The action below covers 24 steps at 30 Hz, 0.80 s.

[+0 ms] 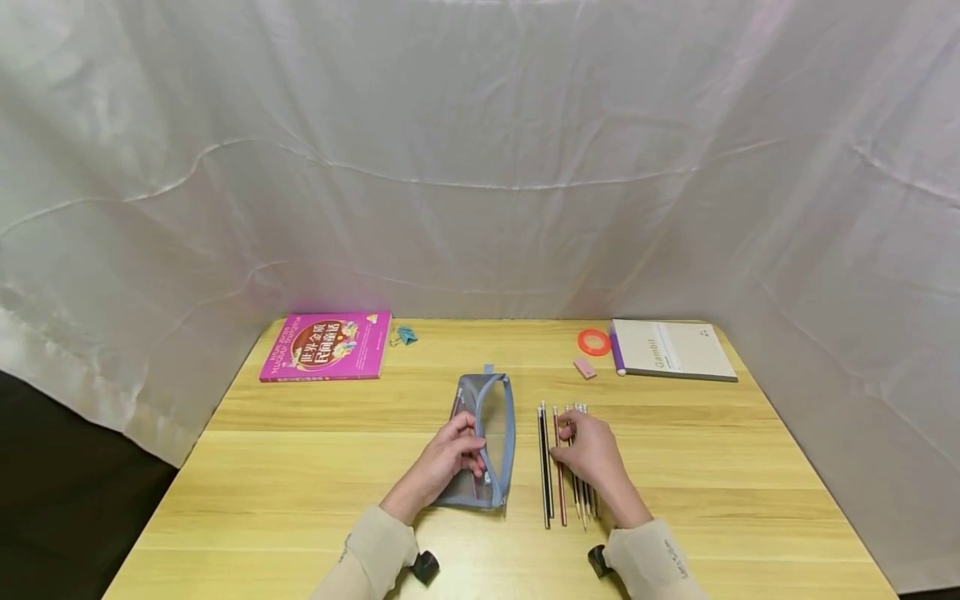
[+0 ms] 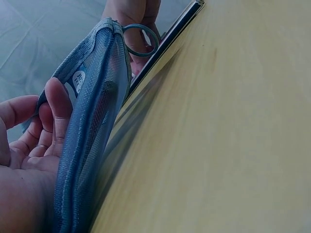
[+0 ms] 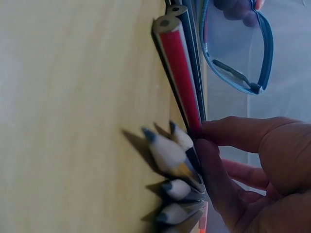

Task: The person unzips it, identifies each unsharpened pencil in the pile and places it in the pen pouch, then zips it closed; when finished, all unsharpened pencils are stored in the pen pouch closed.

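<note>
A grey-blue mesh pencil case (image 1: 497, 417) lies unzipped at the middle of the wooden table (image 1: 300, 467). My left hand (image 1: 468, 446) grips its open edge, thumb inside the mesh (image 2: 58, 99), and the zip ring (image 2: 141, 41) hangs beyond. Just right of the case lie several pencils (image 1: 547, 492) side by side, their sharpened tips (image 3: 170, 155) close to my right wrist camera. My right hand (image 1: 564, 442) rests on them, its fingertips (image 3: 228, 133) pinching a red pencil (image 3: 182, 82) near its tip. The case (image 3: 243, 73) shows behind.
A pink book (image 1: 326, 346) and a teal binder clip (image 1: 406, 335) lie at the back left. An orange tape ring (image 1: 593, 342), a pink eraser (image 1: 585, 367) and a beige notebook (image 1: 672, 349) lie at the back right. White cloth (image 1: 480, 167) walls the table on three sides.
</note>
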Each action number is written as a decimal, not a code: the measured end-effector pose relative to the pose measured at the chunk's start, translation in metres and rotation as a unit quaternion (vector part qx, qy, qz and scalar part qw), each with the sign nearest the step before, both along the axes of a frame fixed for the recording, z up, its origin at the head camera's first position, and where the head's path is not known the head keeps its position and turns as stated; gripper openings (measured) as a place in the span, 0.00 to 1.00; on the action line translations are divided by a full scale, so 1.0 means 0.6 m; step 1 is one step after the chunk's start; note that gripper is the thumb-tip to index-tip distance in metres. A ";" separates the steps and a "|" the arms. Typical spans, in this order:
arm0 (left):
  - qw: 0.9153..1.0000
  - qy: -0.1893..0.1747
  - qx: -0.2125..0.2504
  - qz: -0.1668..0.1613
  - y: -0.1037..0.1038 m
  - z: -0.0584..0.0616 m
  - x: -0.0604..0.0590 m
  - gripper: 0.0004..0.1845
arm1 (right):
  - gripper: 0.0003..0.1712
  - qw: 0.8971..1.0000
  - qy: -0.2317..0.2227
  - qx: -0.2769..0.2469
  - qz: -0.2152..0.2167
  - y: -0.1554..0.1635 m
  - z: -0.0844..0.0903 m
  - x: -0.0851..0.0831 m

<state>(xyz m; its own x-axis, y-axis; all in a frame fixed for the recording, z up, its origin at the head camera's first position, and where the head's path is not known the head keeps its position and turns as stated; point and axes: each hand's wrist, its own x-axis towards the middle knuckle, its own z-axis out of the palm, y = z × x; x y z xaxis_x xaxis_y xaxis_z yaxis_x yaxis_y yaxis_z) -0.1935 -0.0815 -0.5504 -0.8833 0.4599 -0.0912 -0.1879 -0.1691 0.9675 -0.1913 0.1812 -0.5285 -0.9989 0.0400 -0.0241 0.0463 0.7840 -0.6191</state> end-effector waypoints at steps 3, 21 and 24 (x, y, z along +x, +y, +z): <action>1.000 0.002 0.001 0.000 0.000 0.000 0.000 0.06 | 0.29 1.000 0.002 0.002 0.001 -0.003 0.002 -0.001; 1.000 0.002 0.000 -0.001 -0.001 0.000 0.000 0.05 | 0.28 0.992 -0.075 -0.105 -0.006 0.011 0.020 0.001; 1.000 0.001 0.000 -0.001 -0.001 -0.001 0.000 0.05 | 0.26 0.990 -0.080 -0.118 -0.012 0.013 0.022 0.004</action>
<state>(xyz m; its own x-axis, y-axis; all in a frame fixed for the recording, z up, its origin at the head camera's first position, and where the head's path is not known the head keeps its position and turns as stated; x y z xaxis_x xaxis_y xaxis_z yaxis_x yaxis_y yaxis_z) -0.1937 -0.0821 -0.5513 -0.8824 0.4620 -0.0892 -0.1858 -0.1680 0.9681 -0.1892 0.1889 -0.5155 -0.9802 0.0380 -0.1943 0.1761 0.6160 -0.7678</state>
